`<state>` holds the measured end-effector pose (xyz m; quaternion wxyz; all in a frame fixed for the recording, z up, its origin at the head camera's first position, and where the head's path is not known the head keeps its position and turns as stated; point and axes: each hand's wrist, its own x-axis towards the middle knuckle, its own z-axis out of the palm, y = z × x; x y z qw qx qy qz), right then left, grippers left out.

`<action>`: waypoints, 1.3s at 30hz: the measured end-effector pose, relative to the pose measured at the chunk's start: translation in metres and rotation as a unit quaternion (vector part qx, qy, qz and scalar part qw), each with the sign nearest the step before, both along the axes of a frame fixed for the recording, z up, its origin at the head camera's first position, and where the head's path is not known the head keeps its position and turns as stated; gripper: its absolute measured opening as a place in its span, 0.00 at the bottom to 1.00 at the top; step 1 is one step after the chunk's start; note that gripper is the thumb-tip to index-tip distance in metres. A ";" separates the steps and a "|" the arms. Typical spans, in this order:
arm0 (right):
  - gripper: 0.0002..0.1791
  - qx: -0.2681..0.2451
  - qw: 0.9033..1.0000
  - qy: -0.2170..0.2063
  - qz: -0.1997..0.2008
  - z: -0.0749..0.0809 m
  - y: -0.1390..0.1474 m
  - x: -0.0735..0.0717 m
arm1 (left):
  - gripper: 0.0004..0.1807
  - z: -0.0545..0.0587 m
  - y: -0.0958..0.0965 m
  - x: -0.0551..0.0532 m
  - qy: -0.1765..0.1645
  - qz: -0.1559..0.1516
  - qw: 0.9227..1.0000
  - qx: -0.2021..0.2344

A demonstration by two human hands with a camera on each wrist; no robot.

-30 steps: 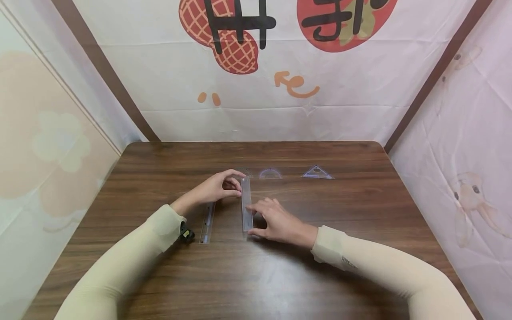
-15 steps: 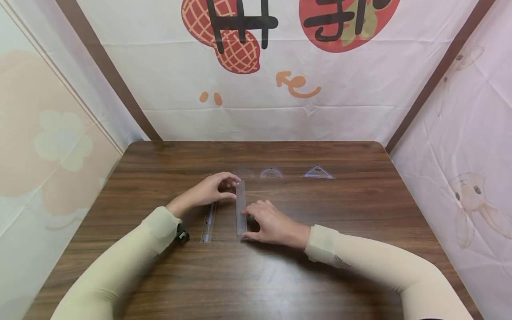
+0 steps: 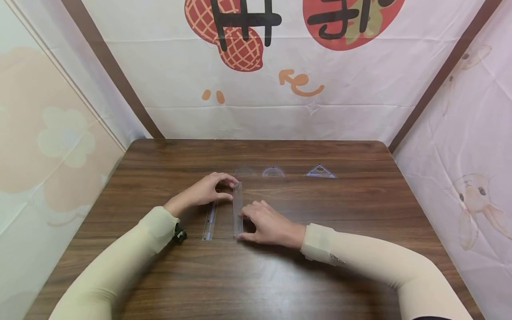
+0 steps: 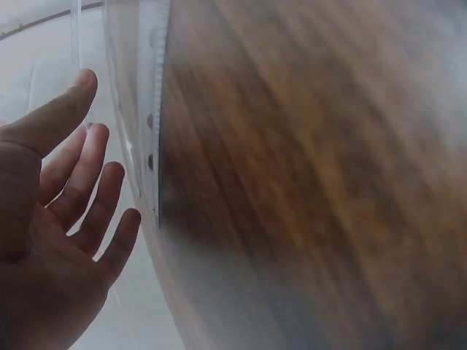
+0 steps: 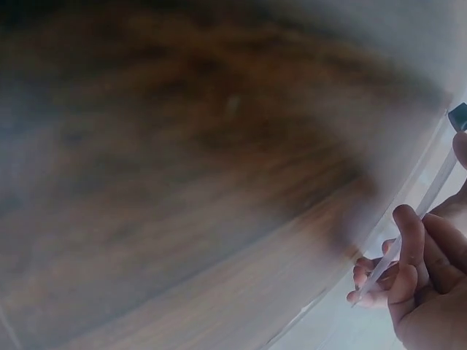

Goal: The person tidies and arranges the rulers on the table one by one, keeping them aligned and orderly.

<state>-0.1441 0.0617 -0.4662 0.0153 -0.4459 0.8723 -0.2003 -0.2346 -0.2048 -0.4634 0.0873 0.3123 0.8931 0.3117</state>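
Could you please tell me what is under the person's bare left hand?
In the head view, a clear, blue-marked plastic ruler partly shows beneath the left hand, which covers its far part.

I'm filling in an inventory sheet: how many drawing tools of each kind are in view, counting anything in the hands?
Held ruler plus loose ruler: 2 rulers
Left protractor plus right protractor: 2 protractors
Triangle: 1 triangle
Total: 5

Clear ruler (image 3: 238, 206): markings too small
Blue-marked ruler (image 3: 208, 227): partly behind left hand (image 3: 206, 190)
Wall lettering (image 3: 245, 19): cut off above
Tabletop (image 5: 182, 182), wrist views: blurred
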 end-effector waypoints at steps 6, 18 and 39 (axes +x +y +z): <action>0.28 0.008 1.000 0.020 0.013 0.000 -0.005 0.000 | 0.26 0.001 -0.002 0.000 0.026 -0.007 1.000 -0.012; 0.26 0.037 0.997 0.056 0.028 -0.002 -0.014 0.002 | 0.25 0.001 -0.003 -0.003 0.059 -0.023 0.996 -0.069; 0.30 0.107 0.989 0.099 0.018 0.000 -0.033 0.005 | 0.23 0.006 -0.011 -0.005 0.049 -0.032 0.994 -0.090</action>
